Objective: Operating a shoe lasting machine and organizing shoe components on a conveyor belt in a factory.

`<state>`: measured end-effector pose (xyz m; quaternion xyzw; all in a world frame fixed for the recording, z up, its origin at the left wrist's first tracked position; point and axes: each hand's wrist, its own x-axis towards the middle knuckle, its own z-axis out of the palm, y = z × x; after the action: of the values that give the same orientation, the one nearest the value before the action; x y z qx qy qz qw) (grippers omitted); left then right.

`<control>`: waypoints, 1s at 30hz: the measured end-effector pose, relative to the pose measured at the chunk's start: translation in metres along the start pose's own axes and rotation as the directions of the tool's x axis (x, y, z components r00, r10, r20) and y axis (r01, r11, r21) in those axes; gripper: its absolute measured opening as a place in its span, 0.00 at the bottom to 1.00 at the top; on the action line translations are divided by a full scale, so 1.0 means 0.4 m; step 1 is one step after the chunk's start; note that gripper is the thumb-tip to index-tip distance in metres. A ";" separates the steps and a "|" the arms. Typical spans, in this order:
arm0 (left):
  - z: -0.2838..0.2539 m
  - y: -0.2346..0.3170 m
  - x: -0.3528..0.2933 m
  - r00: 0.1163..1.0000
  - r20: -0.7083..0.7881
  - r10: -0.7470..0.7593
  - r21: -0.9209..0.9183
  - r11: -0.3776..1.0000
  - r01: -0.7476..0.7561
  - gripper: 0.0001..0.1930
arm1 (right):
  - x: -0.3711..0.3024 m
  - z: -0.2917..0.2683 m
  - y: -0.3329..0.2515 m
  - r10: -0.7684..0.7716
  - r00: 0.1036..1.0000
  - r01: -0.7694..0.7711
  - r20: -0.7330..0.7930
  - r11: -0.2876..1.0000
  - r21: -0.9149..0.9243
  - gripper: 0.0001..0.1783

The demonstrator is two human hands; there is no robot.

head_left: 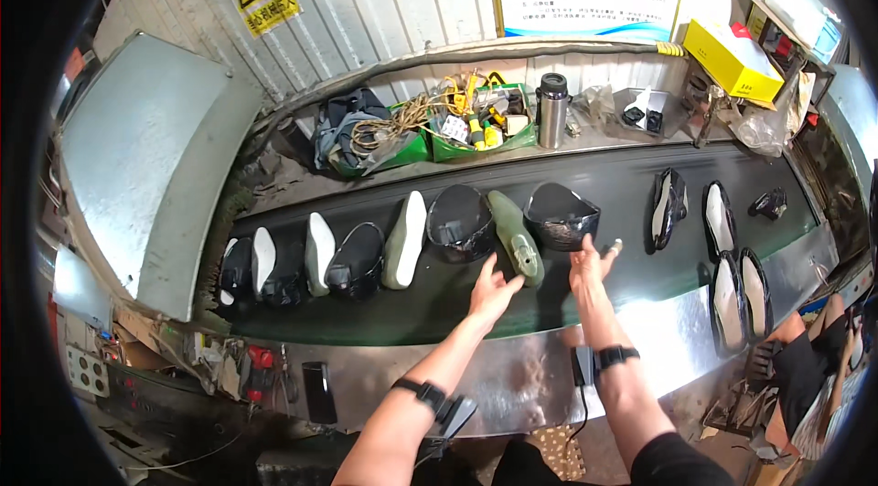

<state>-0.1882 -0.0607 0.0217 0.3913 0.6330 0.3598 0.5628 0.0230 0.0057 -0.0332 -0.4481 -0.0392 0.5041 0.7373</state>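
In the head view, my only feed, I look down on a dark conveyor belt (430, 310). Midway along it lies the green shoe last (512, 232), set between two black shoe uppers (462, 223), its near end toward the belt's near edge. The left hand (495, 289) is open, fingers loosely bent, right by that near end; I cannot tell whether it touches. The right hand (590, 267) is open too, fingers spread, at the near side of the right-hand upper. Toward the belt's left end I see white shoe forms (320, 253); near its right end, black shoes (668, 209). A steel flask (552, 113) stands beyond the far edge.
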 end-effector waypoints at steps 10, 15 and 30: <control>0.060 0.034 0.182 0.974 -0.224 0.028 -0.209 0.975 -0.076 0.47 | -0.472 -0.307 -0.292 0.300 0.928 -0.276 0.222 0.952 -0.131 0.37; -0.093 0.059 -0.197 0.993 0.111 -0.027 -0.374 0.925 0.067 0.45 | -0.612 -0.386 -0.320 0.547 0.792 -0.581 0.271 0.811 0.062 0.41; -0.305 -0.086 -0.394 0.780 0.483 -0.397 -0.550 0.556 0.623 0.30 | -0.901 -0.304 -0.258 0.271 0.406 0.873 0.873 0.168 -0.458 0.19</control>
<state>-0.3030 -0.2196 0.0718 0.0018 0.4456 0.3204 0.8359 -0.0179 -0.3597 0.1085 -0.4497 -0.7915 0.3045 0.2802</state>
